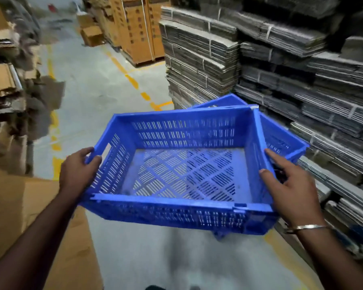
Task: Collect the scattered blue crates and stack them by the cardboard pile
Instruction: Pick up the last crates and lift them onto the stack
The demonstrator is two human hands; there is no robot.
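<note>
Both hands, left hand (78,168) and right hand (289,185), grip an empty blue crate (176,174) above another crate (281,130).

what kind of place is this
Most likely a warehouse or packaging storeroom: tall stacks of bundled flattened cardboard on the right, printed brown cartons stacked further back, and yellow lane markings painted on the concrete floor.

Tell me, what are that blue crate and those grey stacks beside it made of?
The blue crate looks like moulded plastic: uniform colour, slotted walls, slight sheen. The grey stacks appear to be flattened corrugated cardboard, matte, with layered edges tied in bundles.
</note>
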